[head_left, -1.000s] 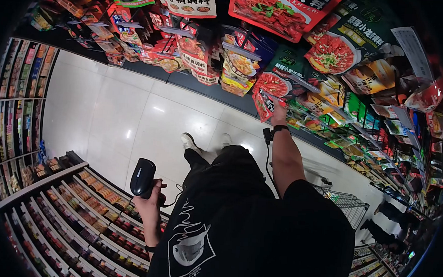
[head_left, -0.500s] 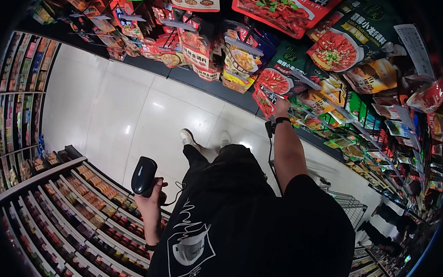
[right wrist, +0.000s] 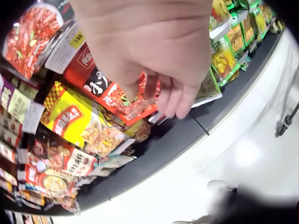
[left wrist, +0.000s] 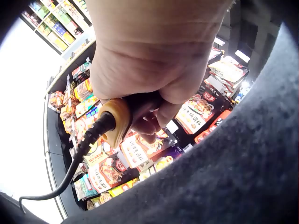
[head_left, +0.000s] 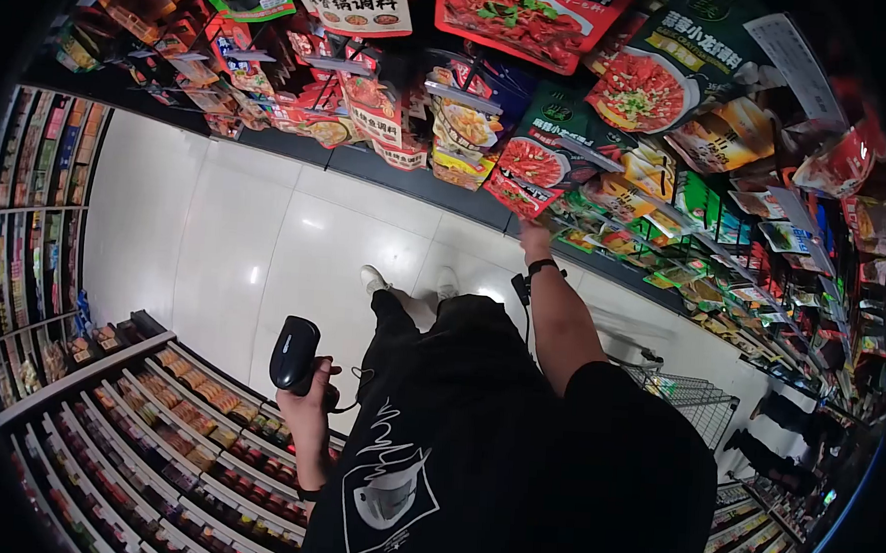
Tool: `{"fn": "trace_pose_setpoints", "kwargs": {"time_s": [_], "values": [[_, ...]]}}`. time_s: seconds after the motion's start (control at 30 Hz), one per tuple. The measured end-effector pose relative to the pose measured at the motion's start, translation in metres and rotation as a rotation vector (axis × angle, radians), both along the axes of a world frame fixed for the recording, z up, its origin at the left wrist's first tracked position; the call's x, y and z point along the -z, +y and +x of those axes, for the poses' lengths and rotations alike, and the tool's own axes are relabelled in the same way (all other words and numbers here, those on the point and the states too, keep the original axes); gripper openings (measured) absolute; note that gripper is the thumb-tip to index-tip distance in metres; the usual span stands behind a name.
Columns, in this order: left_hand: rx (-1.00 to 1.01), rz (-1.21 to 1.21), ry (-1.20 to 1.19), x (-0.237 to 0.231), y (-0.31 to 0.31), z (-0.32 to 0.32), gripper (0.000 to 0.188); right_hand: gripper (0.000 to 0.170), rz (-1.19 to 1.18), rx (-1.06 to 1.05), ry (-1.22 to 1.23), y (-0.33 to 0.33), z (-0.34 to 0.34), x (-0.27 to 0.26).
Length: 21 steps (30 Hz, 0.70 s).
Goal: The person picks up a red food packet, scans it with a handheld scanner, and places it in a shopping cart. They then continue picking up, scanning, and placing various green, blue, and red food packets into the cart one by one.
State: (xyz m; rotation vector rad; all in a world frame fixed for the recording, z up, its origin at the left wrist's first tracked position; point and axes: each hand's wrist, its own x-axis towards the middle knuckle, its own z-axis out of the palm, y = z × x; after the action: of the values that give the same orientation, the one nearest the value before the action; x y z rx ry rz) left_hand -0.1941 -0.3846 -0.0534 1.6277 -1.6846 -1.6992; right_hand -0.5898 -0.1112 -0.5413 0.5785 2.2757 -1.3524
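My left hand grips a black handheld barcode scanner low in front of the body, its head pointing up toward the racks. In the left wrist view, the yellow end of the scanner's handle and its black cord show below the palm. My right hand is just below a red crayfish seasoning pouch hanging on the rack. Seen from the right wrist, loosely bent fingers overlap the lower part of that pouch, which hangs beside a yellow seasoning pouch.
Racks of hanging seasoning pouches run along the front, above a dark base ledge. Behind on the left stand shelves of packaged goods. A wire shopping cart is at the right, with people's dark-clothed legs farther off.
My right hand has let go of the red pouch and drawn back from it slightly. The pouch, tilted out before, hangs back against the rack. My left hand still holds the scanner.
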Motion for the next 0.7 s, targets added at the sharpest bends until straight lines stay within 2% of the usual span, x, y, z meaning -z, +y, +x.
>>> {"fn": "trace_pose_setpoints", "kwargs": {"time_s": [0.03,0.1,0.2,0.3,0.43,0.5,0.57,0.63,0.7], "values": [[0.014,0.007,0.008,0.003,-0.001,-0.003,0.024,0.035,-0.171,-0.066,-0.278,0.003,0.011,-0.01],[0.089,0.037,0.023,0.005,-0.006,-0.016,0.023,0.034,-0.157,-0.394,-0.419,0.017,0.051,-0.041],[0.192,0.04,0.074,0.011,-0.004,-0.039,0.021,0.031,0.097,-0.791,-0.193,0.042,0.081,-0.051],[0.343,0.056,0.087,0.021,-0.009,-0.06,0.026,0.03,0.042,-0.596,-0.14,0.076,0.109,-0.051],[0.54,0.104,0.102,0.029,-0.012,-0.093,0.024,0.031,-0.012,-0.353,-0.243,0.133,0.132,-0.061],[0.606,0.11,0.123,0.021,-0.004,-0.113,0.017,0.032,0.069,-0.221,-0.138,0.162,0.153,-0.065],[0.681,0.113,0.159,0.019,-0.002,-0.128,0.016,0.03,0.062,-0.072,-0.151,0.194,0.176,-0.058],[0.783,0.131,0.147,0.02,-0.007,-0.138,0.015,0.028,0.081,0.084,-0.227,0.209,0.199,-0.079],[0.852,0.119,0.164,0.022,-0.009,-0.148,0.015,0.027,0.069,0.145,-0.244,0.218,0.225,-0.094]]}}
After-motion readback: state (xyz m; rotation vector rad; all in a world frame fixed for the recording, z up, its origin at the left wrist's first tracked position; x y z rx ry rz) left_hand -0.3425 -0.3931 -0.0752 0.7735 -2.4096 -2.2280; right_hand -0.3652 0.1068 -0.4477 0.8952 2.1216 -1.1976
